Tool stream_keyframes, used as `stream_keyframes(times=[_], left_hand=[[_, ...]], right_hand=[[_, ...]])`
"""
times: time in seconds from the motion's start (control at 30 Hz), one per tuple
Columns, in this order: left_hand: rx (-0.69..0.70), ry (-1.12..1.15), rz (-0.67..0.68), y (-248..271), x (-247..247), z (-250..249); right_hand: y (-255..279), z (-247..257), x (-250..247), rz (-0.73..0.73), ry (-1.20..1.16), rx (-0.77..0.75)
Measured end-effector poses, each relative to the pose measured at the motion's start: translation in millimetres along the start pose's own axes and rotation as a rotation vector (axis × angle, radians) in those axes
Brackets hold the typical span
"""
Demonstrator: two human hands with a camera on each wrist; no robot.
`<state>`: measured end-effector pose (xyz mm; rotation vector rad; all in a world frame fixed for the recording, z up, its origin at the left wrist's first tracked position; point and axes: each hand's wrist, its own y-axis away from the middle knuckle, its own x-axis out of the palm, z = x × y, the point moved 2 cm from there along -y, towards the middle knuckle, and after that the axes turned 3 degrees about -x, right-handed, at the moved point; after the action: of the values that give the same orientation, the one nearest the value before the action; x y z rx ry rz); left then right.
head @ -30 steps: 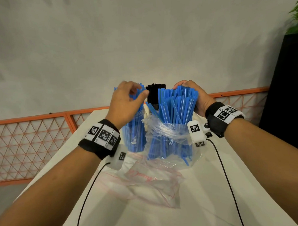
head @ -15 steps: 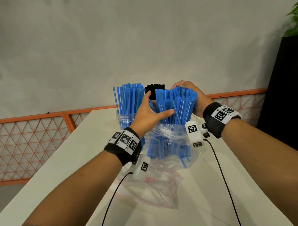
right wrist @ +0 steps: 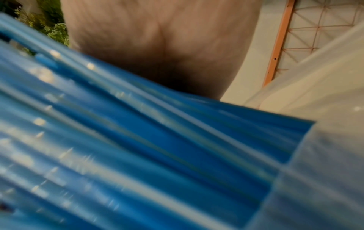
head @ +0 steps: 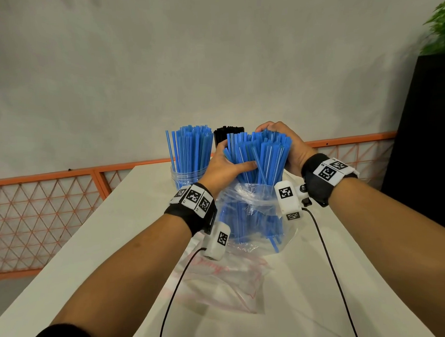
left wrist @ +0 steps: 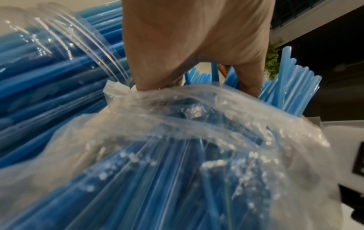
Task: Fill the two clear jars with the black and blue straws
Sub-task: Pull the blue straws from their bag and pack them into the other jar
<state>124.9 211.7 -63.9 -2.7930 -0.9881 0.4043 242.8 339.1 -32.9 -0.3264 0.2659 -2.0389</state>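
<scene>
A thick bundle of blue straws [head: 260,154] stands upright in a clear plastic bag [head: 253,205] at the table's middle. My left hand [head: 225,163] grips the bundle from the left, thumb across its front. My right hand [head: 288,146] wraps round it from the right and back. A clear jar [head: 185,176] packed with blue straws [head: 190,146] stands just left of the bundle. Black straws [head: 227,133] rise behind the bundle; what holds them is hidden. In the left wrist view the bag [left wrist: 197,124] crumples round the straws, beside the jar [left wrist: 69,38].
An empty clear bag with red print [head: 225,286] lies flat on the white table [head: 93,248] in front. An orange lattice fence [head: 41,205] runs behind the table. A dark cabinet [head: 427,148] with a green plant [head: 438,27] stands at the right.
My left hand left the top of the straws in the jar and moved right onto the bagged bundle, which it now grips. My right hand stayed on the bundle.
</scene>
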Motion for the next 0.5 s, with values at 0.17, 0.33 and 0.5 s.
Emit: stream_keyframes(times=[0.17, 0.33, 0.5], left_hand=[[-0.036, 0.092, 0.053, -1.8, 3.3, 1.7], [-0.058, 0.104, 0.119, -6.0, 1.4, 4.0], [-0.027, 0.150, 0.090, -7.7, -3.3, 5.0]], right_hand=[[0.6, 2.0, 2.1, -0.021, -0.007, 0.009], [1.7, 5.2, 5.4, -0.011, -0.005, 0.022], [1.5, 4.6, 5.9, -0.028, 0.005, 0.019]])
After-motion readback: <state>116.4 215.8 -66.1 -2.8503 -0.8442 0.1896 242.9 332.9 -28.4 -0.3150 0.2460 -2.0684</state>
